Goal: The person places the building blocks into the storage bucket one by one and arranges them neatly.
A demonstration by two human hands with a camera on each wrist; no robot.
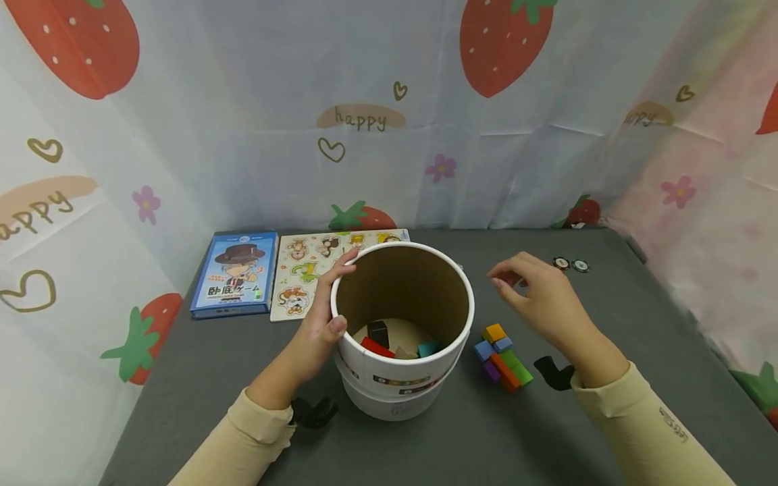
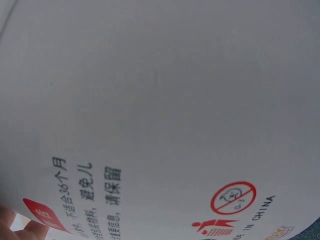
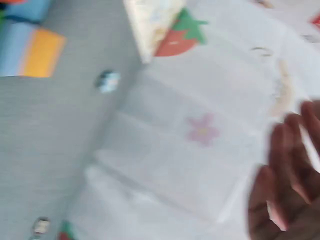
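A tall white cylindrical bucket [image 1: 392, 405] stands on the table, its mouth facing up. My left hand [image 1: 317, 324] grips its left side, fingers along the back of the rim and thumb at the front. Inside lie a black block [image 1: 378, 333], a red block [image 1: 377, 347] and a teal block [image 1: 428, 348]. The bucket's printed wall [image 2: 160, 110] fills the left wrist view. My right hand [image 1: 541, 297] hovers right of the bucket, fingers loosely bent and holding nothing. Below it, several coloured blocks [image 1: 503, 368] lie grouped on the table; some orange and blue ones [image 3: 40, 52] show in the right wrist view.
Behind the bucket on the left lie a blue game box [image 1: 236, 275] and an animal puzzle board [image 1: 304, 273], partly hidden by the bucket. Two small round pieces [image 1: 571, 264] lie at the back right of the grey table [image 1: 200, 405]. A strawberry-print curtain [image 1: 267, 162] closes the back.
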